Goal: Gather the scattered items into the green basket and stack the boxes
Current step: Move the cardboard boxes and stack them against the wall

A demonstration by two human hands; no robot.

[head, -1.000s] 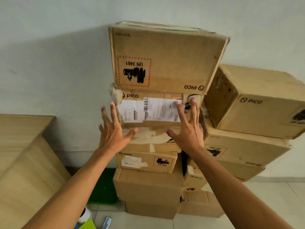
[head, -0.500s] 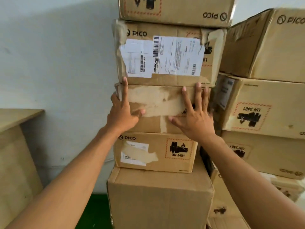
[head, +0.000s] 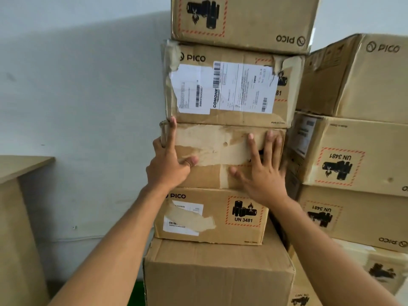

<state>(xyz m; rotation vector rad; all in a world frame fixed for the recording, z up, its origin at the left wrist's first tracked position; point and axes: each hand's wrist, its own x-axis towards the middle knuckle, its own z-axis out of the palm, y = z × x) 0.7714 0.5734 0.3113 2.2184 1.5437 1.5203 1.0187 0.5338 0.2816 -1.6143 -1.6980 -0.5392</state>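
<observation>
A tall stack of brown cardboard boxes stands against the wall. Both my hands are on the worn, taped box (head: pixel 220 149) in the middle of the stack. My left hand (head: pixel 170 166) is at its left corner, with the index finger straight up the front, the thumb pressed on the front and the other fingers over the side edge. My right hand (head: pixel 262 173) lies flat on the front near the right end, fingers spread. Above sit a box with white shipping labels (head: pixel 223 119) and a top box (head: pixel 249 21). A PICO box (head: pixel 212 235) and a larger box (head: pixel 218 279) lie below.
A second stack of PICO boxes (head: pixel 353 155) stands close on the right, touching the first. A wooden desk (head: pixel 19 168) is at the left against the pale wall. A green patch (head: pixel 138 292) shows on the floor beside the lowest box.
My hands dropped from the labelled box to the taped box below it and stayed there. The view has come closer to the stack.
</observation>
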